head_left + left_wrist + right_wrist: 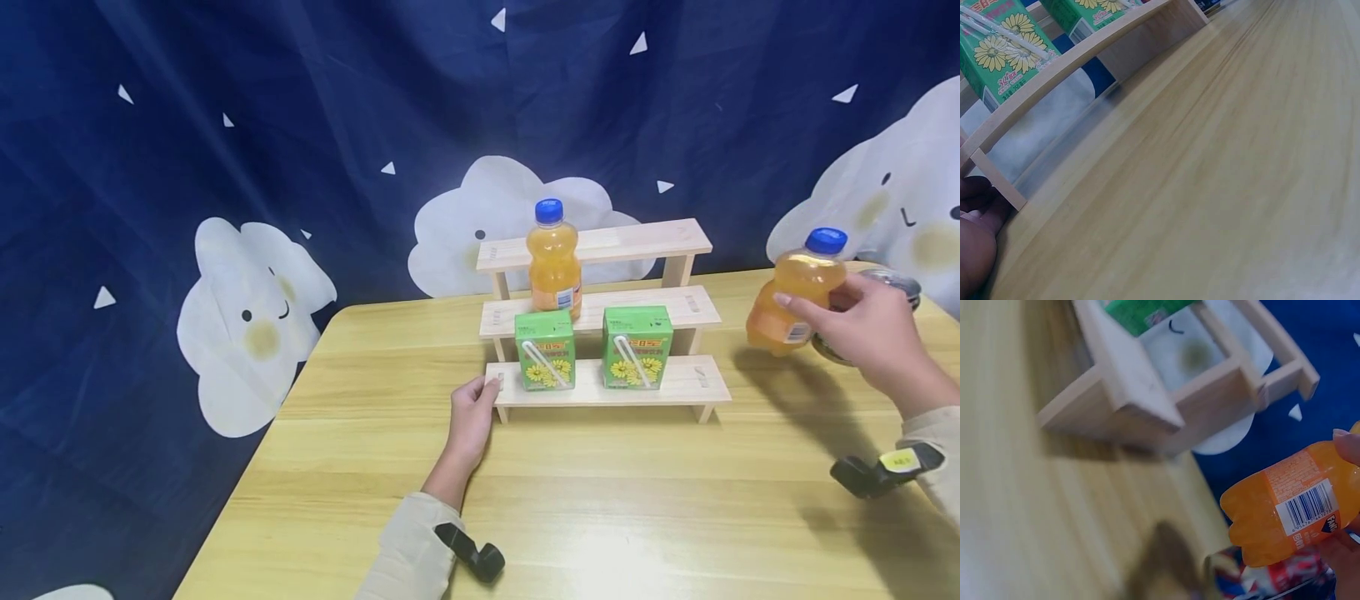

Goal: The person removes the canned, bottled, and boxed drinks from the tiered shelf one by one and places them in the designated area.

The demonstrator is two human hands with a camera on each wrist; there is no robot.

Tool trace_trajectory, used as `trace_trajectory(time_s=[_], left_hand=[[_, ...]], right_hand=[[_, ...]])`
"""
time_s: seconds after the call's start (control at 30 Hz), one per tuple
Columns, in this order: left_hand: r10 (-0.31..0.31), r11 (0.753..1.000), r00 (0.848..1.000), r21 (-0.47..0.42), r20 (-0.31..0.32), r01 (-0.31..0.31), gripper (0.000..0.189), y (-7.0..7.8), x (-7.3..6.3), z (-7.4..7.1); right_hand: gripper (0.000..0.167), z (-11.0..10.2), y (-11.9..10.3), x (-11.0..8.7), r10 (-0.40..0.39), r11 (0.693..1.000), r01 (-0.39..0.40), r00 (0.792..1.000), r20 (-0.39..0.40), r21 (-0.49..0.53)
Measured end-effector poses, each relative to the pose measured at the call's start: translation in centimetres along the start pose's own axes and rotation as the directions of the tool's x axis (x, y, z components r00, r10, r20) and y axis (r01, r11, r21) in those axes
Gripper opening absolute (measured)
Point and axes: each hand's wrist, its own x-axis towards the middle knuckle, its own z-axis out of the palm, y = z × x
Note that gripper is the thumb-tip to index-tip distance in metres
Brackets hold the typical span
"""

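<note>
My right hand (873, 329) grips an orange soda bottle (797, 292) with a blue cap, held tilted above the table to the right of a three-step wooden rack (675, 379). In the right wrist view the bottle's label and barcode (1307, 507) face the camera. My left hand (471, 417) holds the left end of the rack's lowest step, thumb on top. A second orange soda bottle (553, 262) stands on the middle step at the left. Two green drink boxes (545, 354) with straws stand upright on the lowest step, apart from each other.
Behind my right hand are cans (896, 282), mostly hidden by the hand and bottle. The wooden table (360, 433) reaches back to a dark blue curtain (337, 125) with white clouds.
</note>
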Motion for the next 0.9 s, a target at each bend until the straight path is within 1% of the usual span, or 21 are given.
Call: trace_trajectory(time_s=[0.1,0.3,0.4,0.53,0.67,0.9], left_hand=[[0.000,1.000,1.000,-0.002,0.003,0.000,0.031,0.0,0.0,0.0],[0.005,1.000,1.000,-0.002,-0.005,-0.005,0.030,-0.1,0.0,0.0],[0.007,1.000,1.000,0.000,-0.009,-0.007,0.030,-0.1,0.0,0.0],[0.006,1.000,1.000,-0.006,-0.008,-0.006,0.030,-0.2,0.1,0.0],[0.007,1.000,1.000,-0.006,-0.009,-0.007,0.031,-0.2,0.1,0.0],[0.004,1.000,1.000,-0.010,-0.007,-0.004,0.032,-0.2,0.1,0.1]], right_hand=[[0.062,0.2,0.9,-0.5,0.032,0.999,-0.032,0.999,0.006,-0.003],[0.060,0.6,2.0,-1.0,0.021,0.999,-0.022,1.000,-0.016,-0.043],[0.061,0.8,2.4,-1.2,0.034,0.998,-0.035,0.999,-0.019,-0.059],[0.061,0.9,2.7,-1.5,0.055,0.997,-0.055,0.998,-0.017,-0.061],[0.061,1.1,2.8,-1.7,0.057,0.997,-0.058,0.998,-0.023,-0.057],[0.064,1.5,3.1,-1.9,0.087,0.994,-0.090,0.996,-0.036,-0.069]])
